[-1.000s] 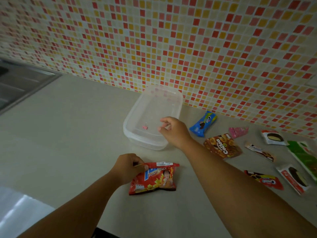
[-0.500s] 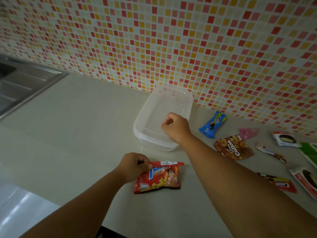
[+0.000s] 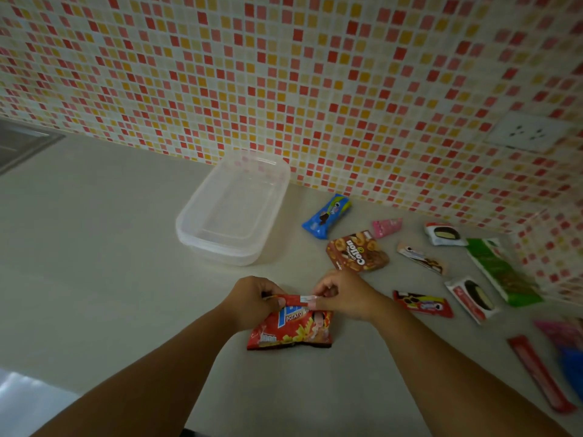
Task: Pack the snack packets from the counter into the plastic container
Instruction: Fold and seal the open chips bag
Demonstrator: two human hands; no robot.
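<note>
Red potato-snack packet (image 3: 291, 328) pinched between both hands (image 3: 303, 299)

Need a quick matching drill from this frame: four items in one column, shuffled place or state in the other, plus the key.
Things
1. red potato snack bag
2. plastic container
3. blue packet
4. green packet

Places or states
A. far right, beside the corner of the tiled wall
B. pinched at its top edge by both hands
C. lidless, no packets inside
D. just right of the container

Pairs: 1-B, 2-C, 3-D, 4-A
</note>
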